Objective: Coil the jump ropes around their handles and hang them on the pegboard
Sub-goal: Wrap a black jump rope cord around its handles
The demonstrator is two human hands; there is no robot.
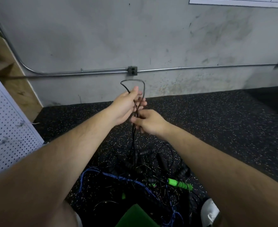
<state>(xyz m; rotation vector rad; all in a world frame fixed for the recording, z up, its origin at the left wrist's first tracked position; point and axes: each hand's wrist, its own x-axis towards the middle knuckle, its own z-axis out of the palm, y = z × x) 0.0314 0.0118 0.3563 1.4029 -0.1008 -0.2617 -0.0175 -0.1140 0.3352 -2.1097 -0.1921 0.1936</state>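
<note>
A thin black jump rope (144,89) loops above my hands and hangs down to a tangle on the floor. My left hand (126,105) holds the loop, with the thumb up against one strand and the fingers behind the crossing strands. Just below it, my right hand (149,122) pinches the doubled strands together. Under my arms lies a heap of ropes: black handles (147,152), a blue rope (118,177) and a green handle (180,184). The white pegboard (5,122) stands at the left edge.
A grey concrete wall (135,38) with a metal conduit and an outlet box (132,70) rises straight ahead. Black speckled rubber flooring (217,120) spreads to the right. A wooden panel (12,76) sits behind the pegboard. My white shoe (208,212) shows at the bottom.
</note>
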